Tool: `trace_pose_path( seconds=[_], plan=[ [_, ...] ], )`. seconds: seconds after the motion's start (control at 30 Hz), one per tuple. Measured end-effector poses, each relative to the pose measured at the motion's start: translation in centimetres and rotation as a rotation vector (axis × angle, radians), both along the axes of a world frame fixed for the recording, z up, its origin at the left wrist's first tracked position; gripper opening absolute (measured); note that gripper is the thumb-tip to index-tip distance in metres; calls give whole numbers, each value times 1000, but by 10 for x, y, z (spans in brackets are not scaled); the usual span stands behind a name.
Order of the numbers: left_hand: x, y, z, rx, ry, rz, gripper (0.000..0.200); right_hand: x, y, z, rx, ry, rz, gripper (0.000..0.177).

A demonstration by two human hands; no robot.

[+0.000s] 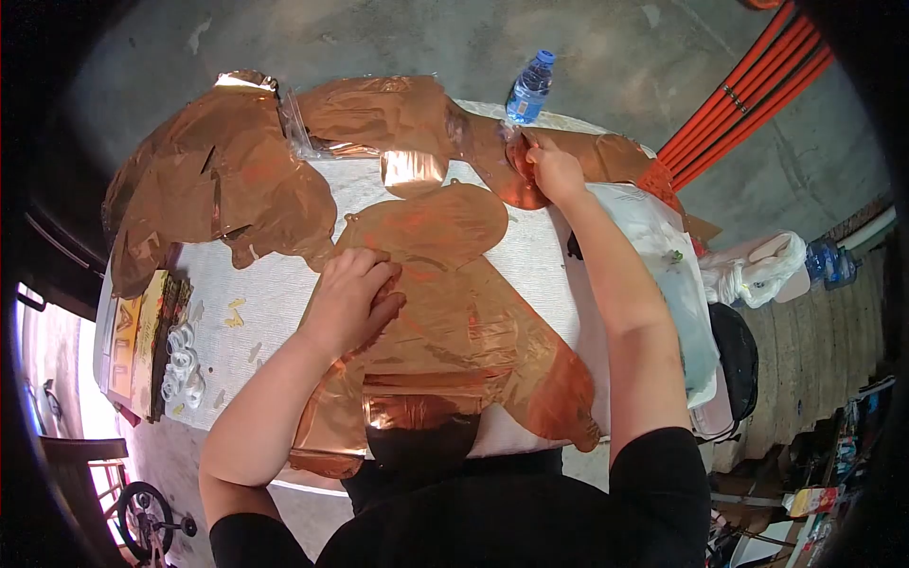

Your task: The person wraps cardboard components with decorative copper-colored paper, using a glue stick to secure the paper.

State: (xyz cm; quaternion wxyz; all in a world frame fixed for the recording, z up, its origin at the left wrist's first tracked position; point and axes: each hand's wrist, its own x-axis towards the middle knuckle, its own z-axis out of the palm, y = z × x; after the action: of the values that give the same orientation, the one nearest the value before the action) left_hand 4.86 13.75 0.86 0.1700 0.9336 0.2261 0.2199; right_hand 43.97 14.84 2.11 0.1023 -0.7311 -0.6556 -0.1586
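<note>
Flat copper-coloured foil sheets, cut in rounded shapes, cover much of the white table (260, 289). One large foil piece (426, 331) lies in the middle, close to my body. My left hand (358, 298) rests on its left part with fingers curled; whatever the fingers hold is hidden. My right hand (554, 168) reaches to the far side, its thumb and fingers pinched on the shiny edge of another foil piece (525, 180). A wide foil piece (227, 180) lies at the far left.
A water bottle (530, 87) with a blue cap stands beyond my right hand. At the left edge are boxes (150, 341) and white rings (183, 364). Clear plastic bags (653, 275) lie on the right. Orange poles (748, 90) slant in from the upper right.
</note>
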Motion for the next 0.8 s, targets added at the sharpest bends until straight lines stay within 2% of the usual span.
trace_pose_path(
  seconds=[0.13,0.2,0.33,0.43,0.5,0.53,0.6,0.63,0.7,0.8],
  plan=[
    [0,0,0,-4,2,1,34,-15,3,8,-23,31,-150,29],
    [1,0,-1,1,4,9,34,-26,-2,15,-126,-44,-195,34],
    [0,0,-1,6,-9,4,34,-6,14,-14,-14,20,-221,29],
    [0,0,-2,6,-10,4,35,0,15,-16,65,101,-240,23],
    [1,0,-2,6,-12,3,35,3,12,-11,106,456,-244,22],
    [1,0,-2,6,-12,3,35,14,15,-18,106,456,-245,22],
    [1,0,-2,7,-11,10,35,24,20,-25,183,796,-163,28],
    [1,0,-2,7,-12,10,35,26,18,-22,183,795,-163,28],
    [0,0,-3,13,-11,5,35,27,14,-15,158,1249,-194,32],
    [1,0,-2,14,-18,9,34,22,9,-9,238,1395,-125,34]
  ],
)
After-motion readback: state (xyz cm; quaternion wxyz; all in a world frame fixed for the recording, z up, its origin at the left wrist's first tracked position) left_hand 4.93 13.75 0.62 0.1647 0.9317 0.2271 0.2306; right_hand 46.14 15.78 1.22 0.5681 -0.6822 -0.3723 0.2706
